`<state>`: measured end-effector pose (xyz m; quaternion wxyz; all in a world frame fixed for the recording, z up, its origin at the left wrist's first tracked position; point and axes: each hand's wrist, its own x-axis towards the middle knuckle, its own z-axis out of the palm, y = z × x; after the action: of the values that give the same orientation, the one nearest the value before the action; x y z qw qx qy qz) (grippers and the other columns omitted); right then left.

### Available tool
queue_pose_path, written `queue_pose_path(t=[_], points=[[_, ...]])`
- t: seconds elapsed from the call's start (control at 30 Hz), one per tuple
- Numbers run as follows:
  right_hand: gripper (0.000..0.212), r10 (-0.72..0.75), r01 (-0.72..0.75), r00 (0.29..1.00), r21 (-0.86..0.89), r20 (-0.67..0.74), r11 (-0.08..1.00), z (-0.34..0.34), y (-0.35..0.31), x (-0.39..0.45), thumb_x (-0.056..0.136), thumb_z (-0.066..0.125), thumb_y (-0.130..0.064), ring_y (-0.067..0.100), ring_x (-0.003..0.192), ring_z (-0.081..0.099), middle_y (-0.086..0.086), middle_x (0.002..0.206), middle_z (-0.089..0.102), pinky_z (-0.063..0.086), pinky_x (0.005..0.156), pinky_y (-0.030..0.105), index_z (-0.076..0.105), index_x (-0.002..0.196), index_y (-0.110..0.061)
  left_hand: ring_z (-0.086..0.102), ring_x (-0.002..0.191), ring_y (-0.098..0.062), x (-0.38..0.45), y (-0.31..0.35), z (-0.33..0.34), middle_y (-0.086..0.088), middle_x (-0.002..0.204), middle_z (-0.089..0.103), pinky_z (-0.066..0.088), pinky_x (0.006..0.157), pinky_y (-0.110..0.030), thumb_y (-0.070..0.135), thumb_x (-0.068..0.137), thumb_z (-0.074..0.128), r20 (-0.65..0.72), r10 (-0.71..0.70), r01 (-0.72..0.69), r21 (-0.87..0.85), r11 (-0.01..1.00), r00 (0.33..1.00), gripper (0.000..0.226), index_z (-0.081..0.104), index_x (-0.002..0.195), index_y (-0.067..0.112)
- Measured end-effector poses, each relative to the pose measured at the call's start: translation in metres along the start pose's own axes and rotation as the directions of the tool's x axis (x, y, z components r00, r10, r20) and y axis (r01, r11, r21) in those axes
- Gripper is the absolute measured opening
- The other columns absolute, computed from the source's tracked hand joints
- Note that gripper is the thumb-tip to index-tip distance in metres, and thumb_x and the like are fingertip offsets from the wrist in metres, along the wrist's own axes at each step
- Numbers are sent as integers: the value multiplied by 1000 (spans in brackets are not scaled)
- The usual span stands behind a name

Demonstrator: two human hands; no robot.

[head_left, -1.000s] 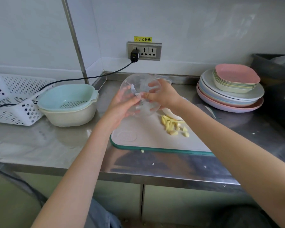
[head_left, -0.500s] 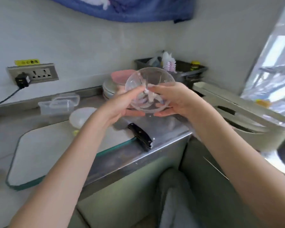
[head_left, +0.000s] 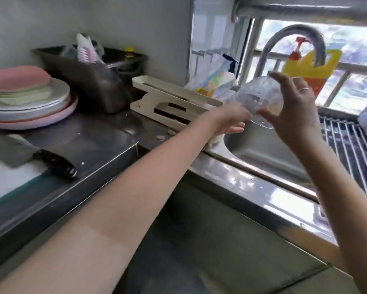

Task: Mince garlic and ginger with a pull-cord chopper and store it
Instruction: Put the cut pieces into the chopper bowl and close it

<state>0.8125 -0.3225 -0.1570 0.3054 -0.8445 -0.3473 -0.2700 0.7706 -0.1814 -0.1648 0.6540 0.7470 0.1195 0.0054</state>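
A stainless steel sink (head_left: 263, 153) sits under a curved metal tap (head_left: 293, 37) by the window. Above the basin, the right hand (head_left: 293, 111) grips the clear plastic chopper bowl (head_left: 256, 100), tilted, fingers curled round its wall. The left hand (head_left: 233, 122) reaches beneath the bowl; whether it grips cannot be told. A black-handled cleaver (head_left: 30, 153) lies on the counter.

Both my bare arms reach forward and to the right. My right hand (head_left: 293, 109) is raised, palm turned away from me, fingers and thumb spread and curled around a clear chopper bowl (head_left: 258, 98), a ring on one finger. My left arm stretches long from the near left; my left hand (head_left: 234, 122) sits lower, at the bowl's left underside, its fingers mostly hidden.
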Motion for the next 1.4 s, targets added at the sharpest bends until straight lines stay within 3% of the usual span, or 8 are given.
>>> queue_pose_path(t=[0.37,0.47,0.57,0.77,0.9,1.07,1.2,1.4], points=[[62,200,-183,976,167,-89,969,18,16,-3,77,75,-27,27,105,53,13,120,56,42,87,31,45,130,-17,57,84,-12,1,-7,9,1,94,55,52,80,-23,2,96,49,-33,30,-31,-45,999,999,24,48,117,14],[63,525,-489,832,683,180,542,15,-4,12,70,77,-37,22,98,64,6,120,57,57,77,45,44,119,-16,60,86,-16,-24,18,-18,-4,112,55,59,74,-32,22,94,58,-227,159,-123,165,979,961,40,45,130,11],[49,360,-671,738,681,571,294,21,-49,21,77,76,-35,26,97,65,11,120,57,58,58,39,52,115,-15,62,94,-18,-60,34,-68,-3,119,54,60,76,-40,46,90,61,-349,193,-48,384,922,917,53,48,130,14],[54,-85,-710,618,601,782,367,80,-205,19,82,59,-60,21,65,70,9,104,62,55,53,31,52,119,-21,70,79,-25,-182,6,-205,-11,95,68,60,69,-45,36,93,57,-317,-174,149,-100,984,932,23,56,110,21],[80,-356,-562,552,652,754,509,127,-327,-7,77,43,-75,13,96,60,1,122,52,51,73,27,42,137,-22,69,67,-22,-317,-47,-276,-5,81,68,58,68,-46,44,93,49,-663,-285,90,-314,945,692,24,60,91,22],[21,-638,72,538,725,550,685,186,-397,-44,91,58,-32,19,88,59,5,95,65,38,72,25,64,101,-14,66,49,-27,-441,-100,-306,-15,68,68,53,40,-39,56,95,36,-853,-463,-59,-489,870,242,54,56,108,8],[46,-702,183,409,702,582,689,215,-433,-77,86,65,-35,21,110,53,6,124,55,38,78,23,52,127,-18,60,86,-30,-463,-132,-313,-23,124,54,48,70,-44,55,98,31,-878,-479,-215,-472,855,24,54,55,120,12],[36,-692,284,419,638,588,715,243,-458,-98,93,53,-25,27,108,54,9,127,53,42,80,29,54,127,-14,56,62,-24,-470,-167,-327,-6,80,56,42,59,-32,42,100,33,-868,-492,-144,-479,866,-72,39,60,95,15]])
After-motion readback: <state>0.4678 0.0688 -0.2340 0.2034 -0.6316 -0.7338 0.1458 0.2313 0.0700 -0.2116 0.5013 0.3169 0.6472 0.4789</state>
